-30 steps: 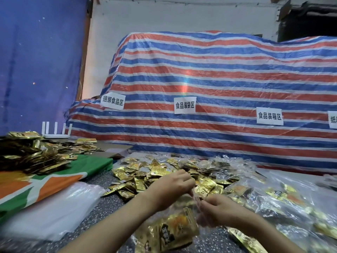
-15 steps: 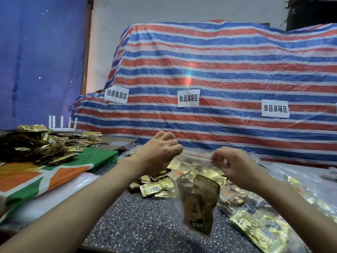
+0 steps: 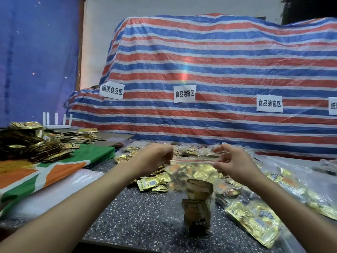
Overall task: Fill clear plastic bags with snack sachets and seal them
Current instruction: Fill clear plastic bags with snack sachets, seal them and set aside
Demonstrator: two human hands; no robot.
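Note:
A clear plastic bag hangs in the air above the speckled table, stretched between my two hands. My left hand pinches the left end of its red zip strip, and my right hand pinches the right end. Gold snack sachets sit stacked in the bottom of the bag. Behind the bag lies a loose pile of gold sachets on the table.
Filled clear bags lie on the right. A stack of empty bags lies at the left, beside a green and orange cloth bearing a heap of sachets. A striped tarpaulin with paper labels rises behind the table.
Both hands lifted the bag off the table and moved apart along its top edge, pulling the zip strip taut. The sachets now hang at the bag's bottom.

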